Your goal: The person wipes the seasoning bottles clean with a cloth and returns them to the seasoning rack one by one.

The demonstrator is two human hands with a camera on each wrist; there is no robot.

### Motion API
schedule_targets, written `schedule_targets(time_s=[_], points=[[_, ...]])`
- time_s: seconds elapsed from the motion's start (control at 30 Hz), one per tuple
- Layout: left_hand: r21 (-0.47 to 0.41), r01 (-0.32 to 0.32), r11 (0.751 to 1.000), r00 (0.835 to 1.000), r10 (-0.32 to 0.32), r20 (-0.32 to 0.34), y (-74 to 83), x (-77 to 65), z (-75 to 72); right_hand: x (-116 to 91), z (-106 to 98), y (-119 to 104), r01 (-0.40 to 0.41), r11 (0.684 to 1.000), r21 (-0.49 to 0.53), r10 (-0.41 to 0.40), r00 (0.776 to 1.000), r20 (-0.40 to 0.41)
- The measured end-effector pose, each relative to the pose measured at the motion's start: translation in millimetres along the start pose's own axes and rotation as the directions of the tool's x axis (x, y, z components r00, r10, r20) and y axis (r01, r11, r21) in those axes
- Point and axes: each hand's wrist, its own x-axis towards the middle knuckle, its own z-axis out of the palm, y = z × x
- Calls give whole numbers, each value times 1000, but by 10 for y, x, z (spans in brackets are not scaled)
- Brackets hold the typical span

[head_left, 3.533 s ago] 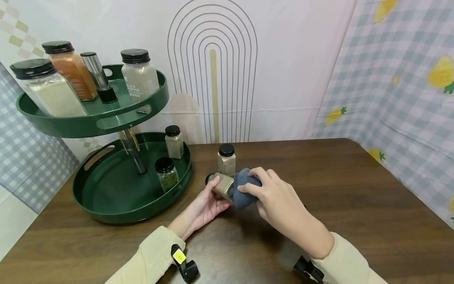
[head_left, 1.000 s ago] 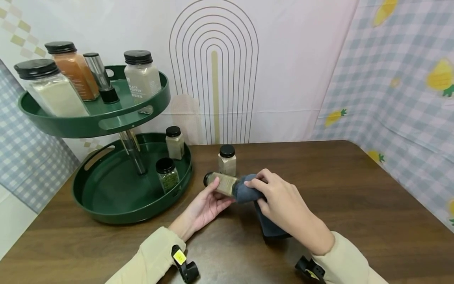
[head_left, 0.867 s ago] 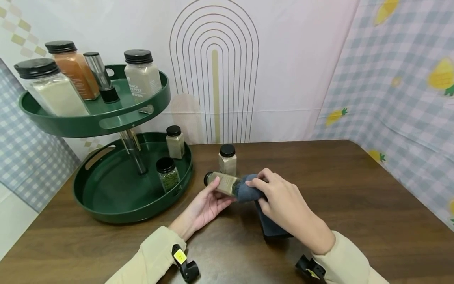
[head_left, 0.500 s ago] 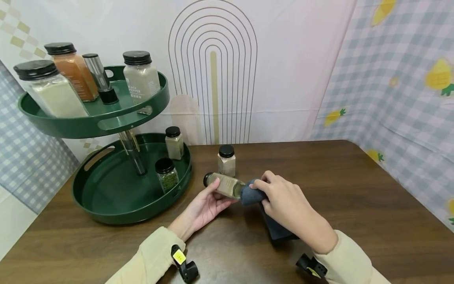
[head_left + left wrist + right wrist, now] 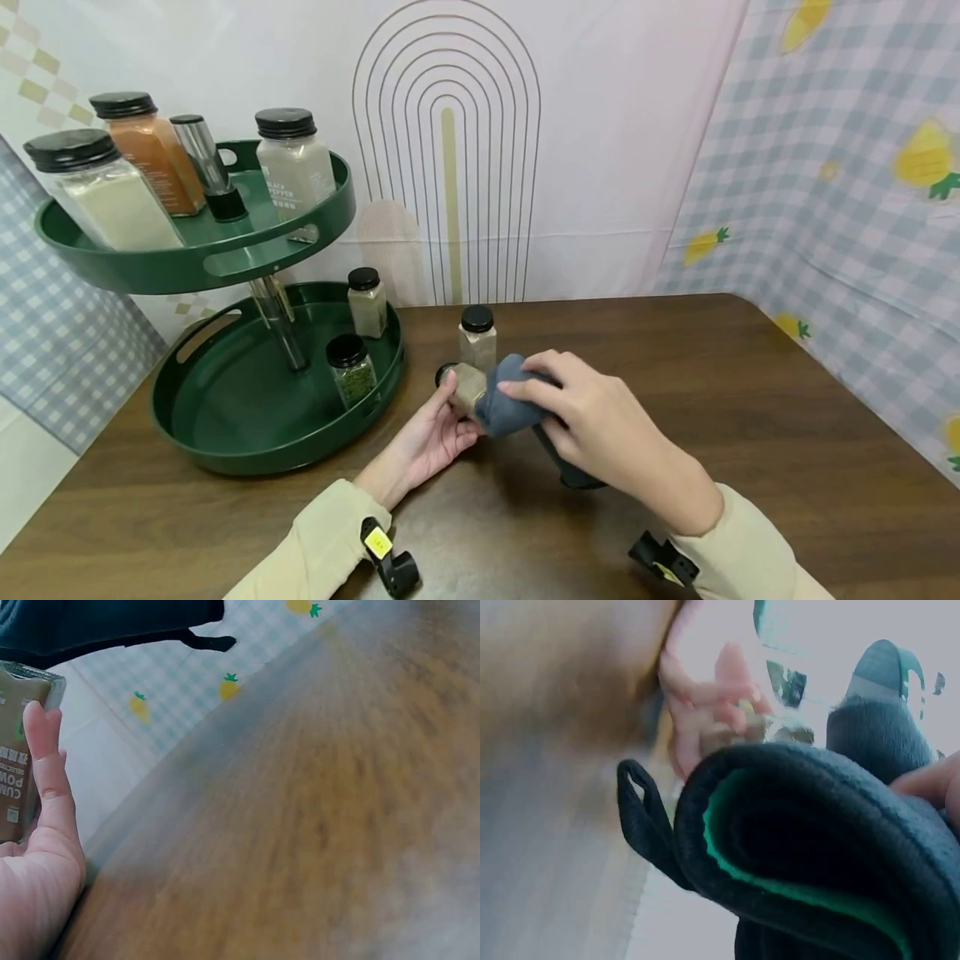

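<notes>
My left hand (image 5: 435, 437) holds a small square spice jar (image 5: 469, 387) tilted on its side, its black lid pointing left. In the left wrist view the jar's label (image 5: 13, 769) reads partly as cumin powder, upside down. My right hand (image 5: 592, 408) grips a folded blue-grey cloth (image 5: 510, 408) against the jar's bottom end, covering that end. A darker length of the cloth hangs below the right hand. In the right wrist view the cloth (image 5: 802, 769) shows a green inner edge and a hanging loop (image 5: 649, 817).
Just behind the held jar stands another small black-lidded jar (image 5: 477, 343). A green two-tier tray stand (image 5: 217, 454) is at left, with two small jars, one of green herbs (image 5: 354, 375), below. Three large jars, including black pepper (image 5: 296, 175), and a metal cylinder (image 5: 208, 171) are on top.
Half a second ago the cloth was at the jar's far end with most of the jar showing. My right hand has moved left, and the cloth covers more of the jar.
</notes>
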Motion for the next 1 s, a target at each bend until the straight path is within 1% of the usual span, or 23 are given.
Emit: schedule_targets(time_s=[0.07, 0.13, 0.2, 0.37, 0.47, 0.63, 0.77, 0.9, 1.0], points=[[5, 6, 1000, 1000, -6, 3, -3, 0, -1, -1, 31, -28, 39, 999, 15, -39, 998, 38], [8, 8, 1000, 1000, -8, 4, -5, 0, -2, -5, 62, -55, 32, 999, 1, -32, 997, 69], [17, 11, 1000, 1000, -11, -3, -10, 0, -1, -13, 87, -72, 9, 1000, -23, -7, 997, 78], [33, 13, 999, 1000, -12, -13, -13, -3, 2, -23, 117, -83, -35, 996, -79, 39, 998, 52], [36, 13, 999, 1000, -12, -18, -9, -1, 10, -26, 123, -62, -76, 990, -120, 81, 996, 36], [34, 16, 999, 1000, -15, -24, -6, 1, 13, -32, 118, -25, -163, 973, -161, 174, 983, 55], [24, 19, 1000, 999, -18, -31, 1, 7, 17, -38, 100, 5, -203, 958, -203, 221, 973, 66], [13, 23, 1000, 999, -22, -35, 6, 8, 22, -38, 66, 30, -221, 950, -221, 234, 972, 36], [-1, 24, 1000, 999, -24, -35, 7, 6, 24, -26, 41, 16, -194, 966, -171, 195, 981, -9]])
